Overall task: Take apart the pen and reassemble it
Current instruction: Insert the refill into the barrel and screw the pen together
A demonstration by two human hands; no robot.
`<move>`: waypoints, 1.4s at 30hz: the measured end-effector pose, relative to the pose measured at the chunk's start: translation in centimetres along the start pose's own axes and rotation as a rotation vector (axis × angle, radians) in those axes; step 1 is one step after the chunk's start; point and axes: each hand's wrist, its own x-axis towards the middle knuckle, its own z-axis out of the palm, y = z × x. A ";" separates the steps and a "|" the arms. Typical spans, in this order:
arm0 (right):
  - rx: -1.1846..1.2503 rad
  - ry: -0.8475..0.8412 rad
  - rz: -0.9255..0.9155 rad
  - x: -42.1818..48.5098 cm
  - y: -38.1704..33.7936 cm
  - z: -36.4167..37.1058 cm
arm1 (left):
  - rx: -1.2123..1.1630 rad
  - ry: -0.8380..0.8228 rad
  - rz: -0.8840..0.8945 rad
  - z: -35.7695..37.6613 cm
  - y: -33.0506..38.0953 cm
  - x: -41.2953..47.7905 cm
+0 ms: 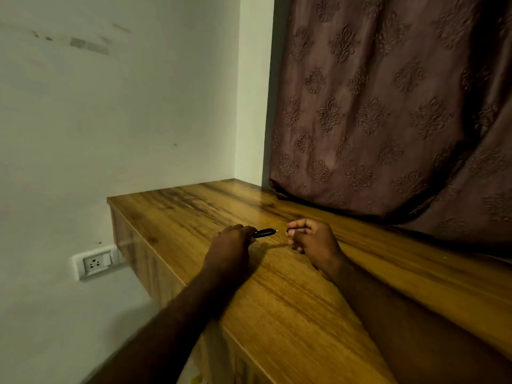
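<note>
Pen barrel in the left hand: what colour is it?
Black, with a pale tip poking out toward the right hand. The pen barrel shows in the head view, the only one.

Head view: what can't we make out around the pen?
- Pen: its rear is hidden inside the left hand.
- Small dark part in the right hand: mostly covered by curled fingers, too small to identify.
- Cabinet front: cut off by the bottom edge.

Glossy wood-grain tabletop [277,286] (embossed cloth curtain [388,106] behind).
</note>
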 end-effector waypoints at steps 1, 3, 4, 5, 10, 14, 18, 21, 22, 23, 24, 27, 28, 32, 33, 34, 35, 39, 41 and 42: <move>0.050 -0.009 0.012 -0.4 -0.3 0.2 | 0.003 0.003 0.000 0.0 0.0 -0.1; 0.092 -0.044 0.029 -1.0 -0.6 0.7 | 0.006 0.005 -0.002 -0.2 0.1 -0.2; 0.106 -0.064 0.030 -1.2 -0.6 1.0 | 0.010 0.007 -0.004 -0.2 0.1 -0.3; 0.118 -0.081 0.028 -1.3 -0.7 1.2 | 0.014 0.009 -0.005 -0.3 0.2 -0.4; 0.135 -0.113 0.028 -1.4 -0.6 1.2 | 0.029 0.014 0.007 -0.5 0.3 -0.5; 0.141 -0.135 0.043 -1.4 -0.4 1.3 | 0.027 -0.023 0.031 -0.4 0.2 -0.5; 0.110 -0.154 0.042 -1.4 -0.5 1.2 | 0.013 -0.029 0.048 -0.5 0.0 -0.3; 0.083 -0.168 0.042 -1.4 -0.5 1.3 | 0.000 -0.037 0.054 -0.4 0.0 -0.3; 0.064 -0.173 0.037 -1.4 -0.5 1.4 | -0.001 -0.039 0.057 -0.5 0.0 -0.4; 0.043 -0.178 0.032 -1.4 -0.5 1.4 | -0.002 -0.044 0.061 -0.5 0.1 -0.4; 0.021 -0.181 0.025 -1.4 -0.6 1.5 | -0.003 -0.048 0.064 -0.6 0.1 -0.4; -0.030 -0.176 0.017 -1.5 -0.7 1.6 | -0.007 -0.057 0.069 -0.7 0.2 -0.5; -0.031 -0.170 0.025 -1.5 -0.7 1.6 | -0.011 -0.058 0.065 -0.6 0.2 -0.5; 0.008 -0.149 0.052 -1.5 -0.8 1.7 | -0.026 -0.047 0.048 -0.6 0.4 -0.6; 0.035 -0.149 0.052 -1.4 -0.8 1.6 | -0.021 -0.046 0.044 -0.6 0.5 -0.6; 0.065 -0.152 0.049 -1.4 -0.7 1.4 | -0.020 -0.042 0.045 -0.7 0.5 -0.6; 0.086 -0.156 0.046 -1.3 -0.6 1.3 | -0.023 -0.045 0.044 -0.8 0.5 -0.6; 0.053 -0.163 0.028 -1.5 -0.6 1.3 | 0.007 -0.074 0.057 -1.1 0.7 -0.6; 0.010 -0.160 0.025 -1.6 -0.7 1.4 | 0.013 -0.071 0.054 -1.2 0.7 -0.7; -0.023 -0.161 0.026 -1.6 -0.8 1.4 | 0.010 -0.078 0.051 -1.2 0.7 -0.7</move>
